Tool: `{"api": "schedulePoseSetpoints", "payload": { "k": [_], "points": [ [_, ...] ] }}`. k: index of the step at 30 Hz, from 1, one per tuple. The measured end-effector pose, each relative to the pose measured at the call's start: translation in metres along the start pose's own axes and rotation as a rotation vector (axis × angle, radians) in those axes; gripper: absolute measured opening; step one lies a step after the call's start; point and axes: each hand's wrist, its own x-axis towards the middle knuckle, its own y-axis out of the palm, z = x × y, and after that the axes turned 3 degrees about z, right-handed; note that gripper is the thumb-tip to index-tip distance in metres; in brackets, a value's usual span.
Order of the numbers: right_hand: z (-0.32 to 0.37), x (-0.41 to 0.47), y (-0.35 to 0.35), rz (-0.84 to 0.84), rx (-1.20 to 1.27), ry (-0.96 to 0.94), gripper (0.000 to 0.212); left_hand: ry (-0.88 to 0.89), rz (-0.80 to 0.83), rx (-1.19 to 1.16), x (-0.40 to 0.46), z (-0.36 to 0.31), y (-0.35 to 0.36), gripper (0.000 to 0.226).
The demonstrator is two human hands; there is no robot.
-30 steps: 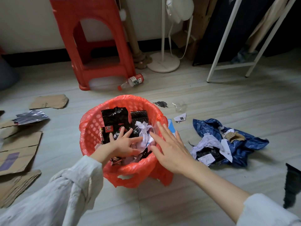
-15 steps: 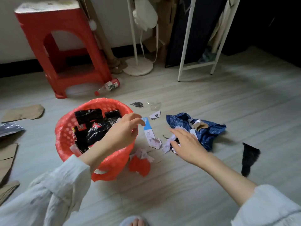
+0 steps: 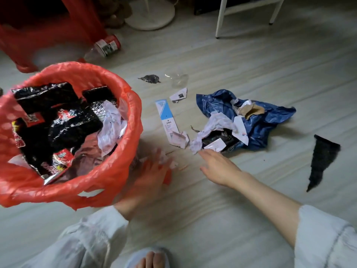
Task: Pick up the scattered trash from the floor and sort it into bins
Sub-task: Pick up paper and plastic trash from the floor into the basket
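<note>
A red bin (image 3: 133, 120) lined with a red plastic bag stands at the left, holding black wrappers (image 3: 63, 122) and crumpled white paper (image 3: 111, 126). My left hand (image 3: 152, 175), blurred, is spread over small white scraps (image 3: 164, 157) and a red piece (image 3: 168, 176) on the floor just right of the bin. My right hand (image 3: 218, 167) is flat with straight fingers, its tips beside a crumpled white paper (image 3: 199, 143). This paper lies at the edge of a pile on a blue plastic bag (image 3: 266, 122). A blue-and-white carton strip (image 3: 167, 117) lies between bin and pile.
A black triangular scrap (image 3: 322, 159) lies at the right. A plastic bottle (image 3: 105, 47), clear plastic (image 3: 178, 80), a dark scrap (image 3: 150, 78) and a white label (image 3: 179, 95) lie farther back. A red stool (image 3: 38, 35), a fan base (image 3: 152, 14) and a white rack leg (image 3: 220, 18) stand behind. My foot (image 3: 154, 258) is at the bottom.
The view dropped closer to the floor. My left hand left the bin's rim and went down to the scraps beside the bin. My right hand drew back slightly from the pile.
</note>
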Motion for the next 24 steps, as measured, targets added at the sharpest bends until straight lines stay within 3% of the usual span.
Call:
{"api": "schedulePoseSetpoints", "payload": {
  "k": [3,5,9,12,17,21,24],
  "points": [
    [0.013,0.030,0.013,-0.012,0.020,0.012,0.067,0.009,0.020,-0.066,0.010,0.016,0.026,0.101],
    [0.017,0.047,0.019,-0.056,-0.104,0.058,0.078,0.004,0.006,-0.061,0.009,0.012,0.029,0.103],
    [0.015,0.063,0.033,-0.053,-0.218,0.139,0.083,-0.040,0.096,-0.075,0.003,-0.008,0.025,0.060],
    [0.018,0.048,0.060,-0.099,-0.123,0.100,0.070,0.028,-0.077,-0.152,-0.008,-0.017,0.025,0.042],
    [0.016,0.024,0.091,-0.365,-0.217,-0.098,0.017,0.108,-0.232,-0.035,-0.021,-0.013,0.041,0.035],
    [0.012,0.019,0.086,-0.420,-0.250,-0.166,0.009,0.119,-0.303,-0.034,-0.022,-0.005,0.045,0.033],
    [0.008,0.022,0.086,-0.384,-0.101,-0.188,0.021,0.178,-0.283,-0.057,-0.024,0.000,0.044,0.032]
  ]
}}
